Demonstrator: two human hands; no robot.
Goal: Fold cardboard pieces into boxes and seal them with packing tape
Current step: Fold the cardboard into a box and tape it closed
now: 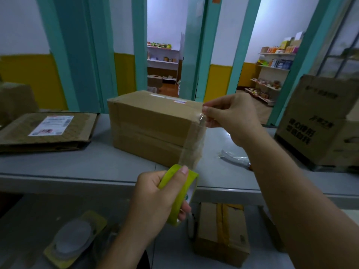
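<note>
At nine o'clock I see a flattened cardboard piece lying on the grey counter. At six o'clock my left hand grips the green tape roll, with the closed box standing on the counter at its twelve. A clear tape strip runs up toward one o'clock, where my right hand pinches its free end by the box's top right corner.

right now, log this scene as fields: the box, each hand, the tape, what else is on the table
box: closed brown cardboard box on grey table
left hand: grips yellow-green roll of packing tape
right hand: pinches free end of clear tape strip near box's upper right corner
tape: stretched from roll up to right hand
also on table: flattened cardboard piece with white label, left; large printed carton, right
</note>
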